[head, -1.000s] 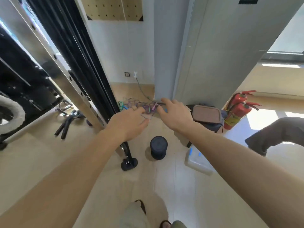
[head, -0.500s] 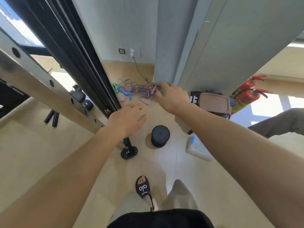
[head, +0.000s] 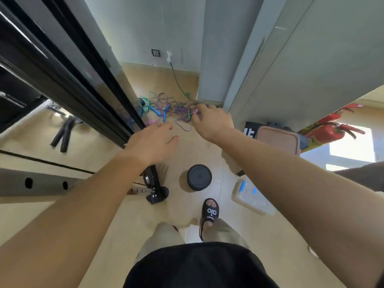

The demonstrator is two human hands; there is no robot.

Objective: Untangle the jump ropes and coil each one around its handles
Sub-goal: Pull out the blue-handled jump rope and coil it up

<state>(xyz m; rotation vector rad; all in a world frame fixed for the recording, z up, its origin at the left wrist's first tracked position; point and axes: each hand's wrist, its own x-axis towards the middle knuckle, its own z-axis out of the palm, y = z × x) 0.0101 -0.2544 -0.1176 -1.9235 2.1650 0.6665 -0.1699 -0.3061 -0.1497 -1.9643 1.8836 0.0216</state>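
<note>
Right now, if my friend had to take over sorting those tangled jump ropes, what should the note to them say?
Left hand: open, fingers spread, above the floor just short of the ropes, holding nothing.
Right hand: reaching into the right edge of the jump ropes; its fingertips are hidden among the strands, so I cannot tell if it has a grip.
The ropes lie in one purple, blue and green tangle on the floor by the wall.
Done: nothing, no rope is free or coiled.
Left: pull each rope out of the tangle, then wind each around its handles.
</note>
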